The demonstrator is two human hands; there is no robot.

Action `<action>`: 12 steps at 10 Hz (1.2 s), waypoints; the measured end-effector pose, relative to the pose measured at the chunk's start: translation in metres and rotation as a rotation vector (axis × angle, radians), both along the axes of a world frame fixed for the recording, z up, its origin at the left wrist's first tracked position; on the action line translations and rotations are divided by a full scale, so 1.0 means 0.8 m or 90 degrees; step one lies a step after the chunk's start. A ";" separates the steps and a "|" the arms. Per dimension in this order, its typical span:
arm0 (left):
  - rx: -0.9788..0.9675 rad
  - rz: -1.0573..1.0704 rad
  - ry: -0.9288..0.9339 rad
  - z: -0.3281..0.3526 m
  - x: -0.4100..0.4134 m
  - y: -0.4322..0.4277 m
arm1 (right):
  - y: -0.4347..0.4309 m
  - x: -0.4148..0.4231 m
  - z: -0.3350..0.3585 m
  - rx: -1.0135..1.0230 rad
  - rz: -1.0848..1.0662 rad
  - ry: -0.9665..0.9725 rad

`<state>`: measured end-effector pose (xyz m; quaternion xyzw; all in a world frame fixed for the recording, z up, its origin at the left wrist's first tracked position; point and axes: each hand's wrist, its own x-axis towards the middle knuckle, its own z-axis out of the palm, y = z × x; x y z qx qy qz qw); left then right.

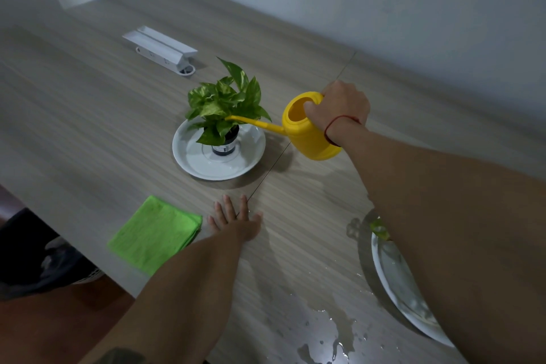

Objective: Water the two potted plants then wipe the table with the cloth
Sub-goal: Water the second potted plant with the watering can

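Observation:
My right hand (339, 109) grips the handle of a yellow watering can (310, 133), tilted so its long spout reaches into the leaves of a green potted plant (224, 106). That plant stands in a dark pot on a white plate (195, 156) mid-table. My left hand (236, 219) lies flat on the wooden table (88, 127), fingers spread, holding nothing. A folded green cloth (153, 233) lies just left of it. A second white plate (396, 278) at the right is mostly hidden under my right forearm; only a bit of green leaf (379, 229) shows.
Spilled water (319, 334) pools on the table near the front edge, with more drops beside the right plate. A white socket box (161, 49) sits at the back left. The wall runs along the table's far right side.

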<state>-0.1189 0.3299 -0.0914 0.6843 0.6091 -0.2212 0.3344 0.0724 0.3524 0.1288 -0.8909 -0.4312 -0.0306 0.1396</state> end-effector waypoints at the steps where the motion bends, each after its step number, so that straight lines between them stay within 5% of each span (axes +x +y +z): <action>1: 0.000 -0.005 0.000 0.001 0.001 0.001 | 0.000 0.001 0.002 0.013 -0.018 0.004; 12: 0.021 0.005 -0.003 -0.001 0.000 -0.005 | -0.008 0.001 0.004 0.029 -0.029 0.023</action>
